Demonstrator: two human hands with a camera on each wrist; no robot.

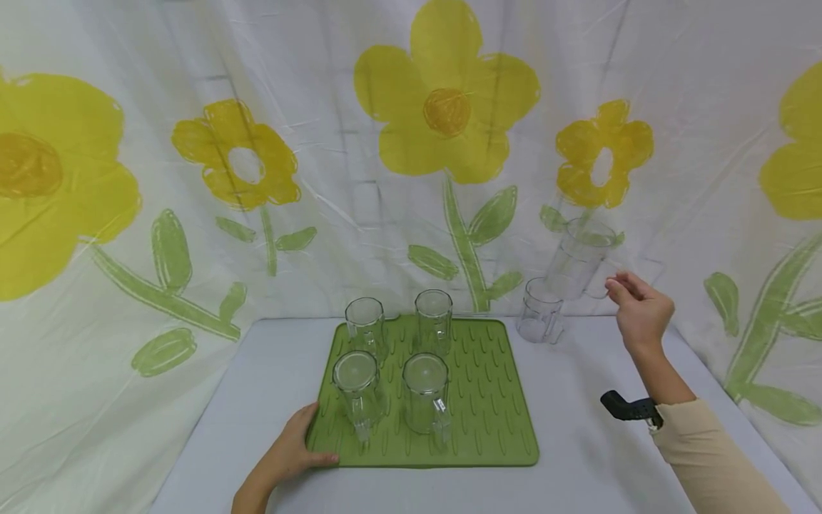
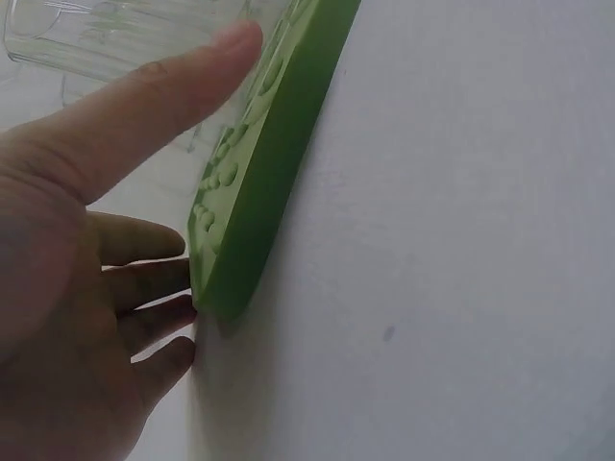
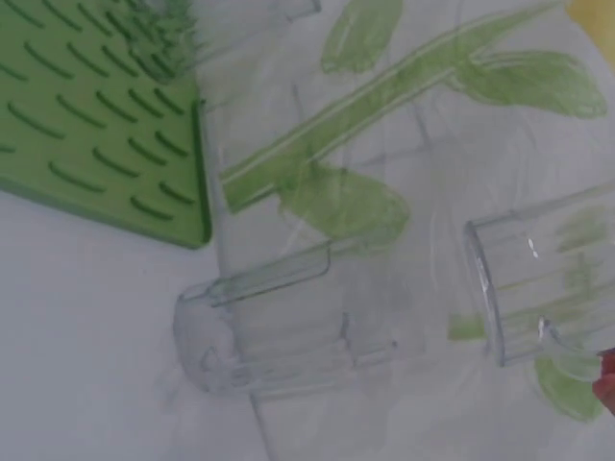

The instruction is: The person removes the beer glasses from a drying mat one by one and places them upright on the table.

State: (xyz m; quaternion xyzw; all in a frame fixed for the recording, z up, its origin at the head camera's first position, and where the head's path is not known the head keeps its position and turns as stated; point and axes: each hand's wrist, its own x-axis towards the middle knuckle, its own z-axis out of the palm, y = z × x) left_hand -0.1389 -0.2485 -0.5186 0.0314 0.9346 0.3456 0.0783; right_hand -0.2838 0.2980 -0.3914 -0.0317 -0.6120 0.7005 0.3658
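My right hand [image 1: 644, 314] pinches the handle of a clear glass mug [image 1: 580, 258], raised at the back right in front of the curtain. In the right wrist view only the fingertips [image 3: 607, 386] show, at that mug's handle. Another clear mug [image 1: 541, 314] stands on the table just left of and below it. At the front left corner of a green ribbed drying mat [image 1: 488, 428], my left hand [image 1: 289, 446] rests with its thumb [image 2: 235, 48] over the mat and its straight fingers against the edge. On the mat, two front mugs [image 1: 426, 392] look upside down.
Two more glass mugs [image 1: 433, 321] stand behind the front pair on the mat. A white table [image 1: 237, 400] lies under everything. Behind it hangs a white curtain [image 1: 327, 243] with yellow flowers. A black strap [image 1: 626, 407] sits on the right wrist.
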